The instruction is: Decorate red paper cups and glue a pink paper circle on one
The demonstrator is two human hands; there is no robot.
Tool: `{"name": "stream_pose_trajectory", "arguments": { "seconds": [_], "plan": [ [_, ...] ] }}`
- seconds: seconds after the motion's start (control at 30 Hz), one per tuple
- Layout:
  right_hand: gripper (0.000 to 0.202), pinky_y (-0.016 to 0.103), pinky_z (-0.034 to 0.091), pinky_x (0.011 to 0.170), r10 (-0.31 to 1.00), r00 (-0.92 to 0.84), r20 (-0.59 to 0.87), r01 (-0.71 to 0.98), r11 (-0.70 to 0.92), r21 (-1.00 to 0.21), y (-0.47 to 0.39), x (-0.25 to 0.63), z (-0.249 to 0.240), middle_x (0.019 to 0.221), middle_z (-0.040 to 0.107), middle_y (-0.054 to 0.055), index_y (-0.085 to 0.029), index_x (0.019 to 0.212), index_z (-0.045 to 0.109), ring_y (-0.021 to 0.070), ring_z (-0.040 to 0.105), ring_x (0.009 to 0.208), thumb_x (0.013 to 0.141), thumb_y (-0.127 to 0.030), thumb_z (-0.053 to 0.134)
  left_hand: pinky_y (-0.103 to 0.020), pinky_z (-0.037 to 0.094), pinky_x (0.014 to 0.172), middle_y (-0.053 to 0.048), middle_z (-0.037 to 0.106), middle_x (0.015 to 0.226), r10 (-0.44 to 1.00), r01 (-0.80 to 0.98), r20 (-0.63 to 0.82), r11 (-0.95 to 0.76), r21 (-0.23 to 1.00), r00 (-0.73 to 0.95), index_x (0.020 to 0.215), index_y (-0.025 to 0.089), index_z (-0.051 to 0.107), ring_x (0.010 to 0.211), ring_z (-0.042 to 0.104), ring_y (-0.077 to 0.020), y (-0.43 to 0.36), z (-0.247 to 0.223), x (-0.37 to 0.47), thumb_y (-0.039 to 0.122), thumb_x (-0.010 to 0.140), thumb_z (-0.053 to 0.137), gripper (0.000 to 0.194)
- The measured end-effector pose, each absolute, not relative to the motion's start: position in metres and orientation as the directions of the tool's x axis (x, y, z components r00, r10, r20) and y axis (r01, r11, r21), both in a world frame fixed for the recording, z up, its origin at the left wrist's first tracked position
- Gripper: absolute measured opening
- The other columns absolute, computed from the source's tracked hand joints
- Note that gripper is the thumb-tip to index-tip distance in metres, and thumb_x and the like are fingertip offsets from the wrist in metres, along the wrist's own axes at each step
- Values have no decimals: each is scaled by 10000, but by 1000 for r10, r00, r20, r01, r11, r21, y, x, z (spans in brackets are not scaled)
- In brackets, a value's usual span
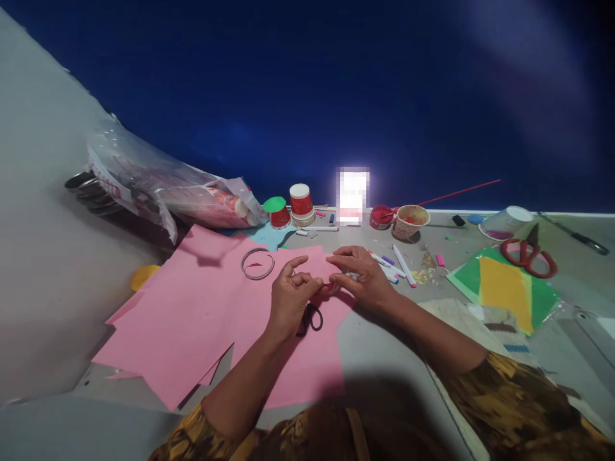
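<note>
Through the head camera I counted two bare hands at the centre of my clock, meeting over the pink sheets (192, 320). I held one small red piece (330, 290) there: the thumb and fingers of the left hand (294, 291) were pinched narrow on its near edge, with the index finger lifted away. The right hand (362, 275) hung close over it, fingers bent; I could not tell whether it gripped. The piece looked glossy red with a paler rim, mostly covered by fingers, so its full shape was unclear.

One pair of black handle loops (314, 316) lay just below, at about half past six. The pink sheets overlapped too much for a sure count. One grey ring (270, 264) lay on them toward half past nine, and one plastic bag (182, 182) sprawled at ten.

I counted four cups on the worktop (375, 342): a green-topped red cup (278, 221) at half past ten, a red-and-white cup (302, 206) at eleven, a patterned cup (406, 230) at two and a whitish cup (510, 219) toward half past two. One red tub (381, 220) stood beside the patterned one. At least four pens (404, 266) lay toward half past two. At three, one pair of red-handled scissors (546, 264) touched green sheets (469, 272) bearing one yellow sheet (505, 291).
</note>
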State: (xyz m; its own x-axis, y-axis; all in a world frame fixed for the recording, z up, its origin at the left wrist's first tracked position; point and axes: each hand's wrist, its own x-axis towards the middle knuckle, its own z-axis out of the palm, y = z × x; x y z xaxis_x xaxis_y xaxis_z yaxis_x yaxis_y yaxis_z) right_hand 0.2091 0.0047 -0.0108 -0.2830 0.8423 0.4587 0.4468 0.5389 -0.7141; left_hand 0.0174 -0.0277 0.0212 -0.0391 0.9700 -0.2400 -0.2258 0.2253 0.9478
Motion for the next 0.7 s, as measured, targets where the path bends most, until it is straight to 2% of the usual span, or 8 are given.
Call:
{"name": "stream_pose_trajectory", "arguments": {
  "seconds": [0.17,0.37,0.47,0.53,0.6,0.7],
  "plan": [
    [287,508,531,985,837,-281,470,449,548,-706,5,209,-11,1159,711,94,-289,1211,778,278,650,1104,925,-290,749,-334,605,694,115,610,617,967,-253,-253,238,938,-30,1279,179,540,671,773,-217,-28,22,20,284,670,885,708],
    [336,521,531,996,845,-293,448,459,535,-709,4,209,-10,1175,709,98,-297,1252,762,284,645,1110,916,-280,753,-337,600,728,123,582,643,973,-256,-231,216,942,-28,1274,199,546,645,742,-177,-30,19,20,269,685,871,676],
    [343,515,533,994,845,-287,451,457,534,-711,4,209,-10,1172,710,97,-297,1261,758,282,643,1110,919,-281,752,-323,583,693,113,565,659,975,-242,-221,215,946,2,1248,212,570,640,718,-172,-29,16,17,294,710,865,620],
    [345,511,534,991,846,-286,450,454,533,-714,4,209,-10,1164,713,94,-303,1259,758,280,646,1101,915,-283,759,-299,557,666,90,563,688,987,-172,-161,157,973,-6,1234,220,621,629,671,-147,-27,13,14,336,778,824,513],
    [345,509,532,995,849,-287,444,450,528,-720,4,209,-10,1162,715,90,-308,1256,760,279,649,1096,912,-282,765,-293,547,687,49,588,776,998,-18,-43,42,999,-41,1244,237,686,656,633,-129,-24,11,10,365,860,755,410],
    [345,494,534,989,856,-282,433,442,517,-733,3,208,-9,1157,715,90,-296,1255,762,274,651,1088,911,-276,767,-327,561,838,-25,639,1004,990,230,135,-121,966,-45,1246,273,754,852,665,-162,-19,8,5,354,937,674,330]
  ]
}}
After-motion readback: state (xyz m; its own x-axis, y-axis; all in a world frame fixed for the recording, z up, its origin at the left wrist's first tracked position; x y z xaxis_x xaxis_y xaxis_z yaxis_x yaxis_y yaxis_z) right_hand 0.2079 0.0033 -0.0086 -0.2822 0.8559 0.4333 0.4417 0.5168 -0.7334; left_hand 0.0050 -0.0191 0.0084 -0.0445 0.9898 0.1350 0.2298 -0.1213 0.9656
